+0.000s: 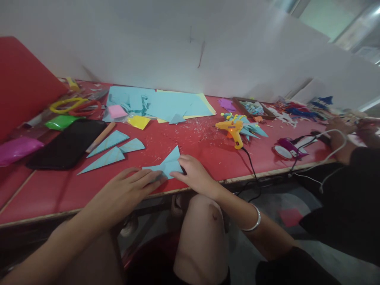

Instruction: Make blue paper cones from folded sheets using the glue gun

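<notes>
2 hands sit just apart, folded blue paper point(170, 165) between them: the left hand point(126, 190) has its fingers stretched over the left part, the right hand point(195, 173) curls at the right side, pinching or only resting, I cannot tell. The red table point(41, 194) ends at a front edge point(44, 218) just below the paper. Behind, surface flecked with scraps gives room back to the light-blue sheets point(175, 103). A black slab point(68, 144) lies to the left, a yellow glue gun point(233, 127) to the right, pointed blue pieces point(103, 159) nearer the left hand
</notes>
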The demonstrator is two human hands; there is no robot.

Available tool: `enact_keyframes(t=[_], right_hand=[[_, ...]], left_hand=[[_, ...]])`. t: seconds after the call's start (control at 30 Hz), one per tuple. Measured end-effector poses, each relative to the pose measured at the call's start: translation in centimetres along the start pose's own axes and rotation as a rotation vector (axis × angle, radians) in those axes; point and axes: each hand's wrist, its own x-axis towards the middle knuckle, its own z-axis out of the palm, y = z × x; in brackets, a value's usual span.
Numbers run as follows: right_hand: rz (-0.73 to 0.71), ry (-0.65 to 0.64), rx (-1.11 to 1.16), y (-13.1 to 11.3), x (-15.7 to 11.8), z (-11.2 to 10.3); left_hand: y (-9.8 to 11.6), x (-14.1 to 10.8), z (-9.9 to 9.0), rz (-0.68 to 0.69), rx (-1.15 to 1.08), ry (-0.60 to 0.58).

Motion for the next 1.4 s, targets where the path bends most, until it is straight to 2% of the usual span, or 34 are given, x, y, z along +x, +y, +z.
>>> enact_keyframes(t=[0.1,0.17,0.37,0.43,0.53,0.63,0.7,0.93,1.23,1.4], right_hand=[[0.016,-0.007,-0.033,-0.1,-0.1,0.0],[0.032,0.008,-0.049,0.0,-0.3,0.3],[0.023,0.181,-0.002,-0.1,-1.1,0.9],[0.004,0.190,-0.080,-0.3,-1.4,0.8],[-0.152,0.105,-0.313,-0.6,-1.7,0.4],[-0.328,-0.013,-0.456,-0.7,-1.8,0.1],[-0.356,-0.069,-0.463,-0.5,-1.7,0.0],[-0.271,-0.180,-0.366,0.4,-2.1,-0.9],[-0.220,-0.106,-0.208,2.1,-4.4,-2.1],[-0.190,-0.066,-0.195,2.7,-5.2,-2.9]], left_hand=[[-0.8,-1.2,-0.1,-0.044,-0.019,-0.019],[-1.3,-2.1,-0.1,-0.052,-0.006,0.009],[-1.6,-3.4,-0.1,-0.048,-0.009,0.042],[-1.7,-3.4,-0.1,-0.049,-0.030,0.097],[-2.0,-3.0,-0.1,-0.022,-0.017,0.170],[-2.3,-2.6,-0.4,0.027,0.011,0.143],[-2.5,-2.5,-0.7,0.033,0.001,0.129],[-2.5,-3.0,-0.9,0.081,0.004,0.198],[-2.4,-2.7,-0.8,0.080,0.025,0.280],[-2.6,-3.1,-0.4,0.027,-0.002,0.220]])
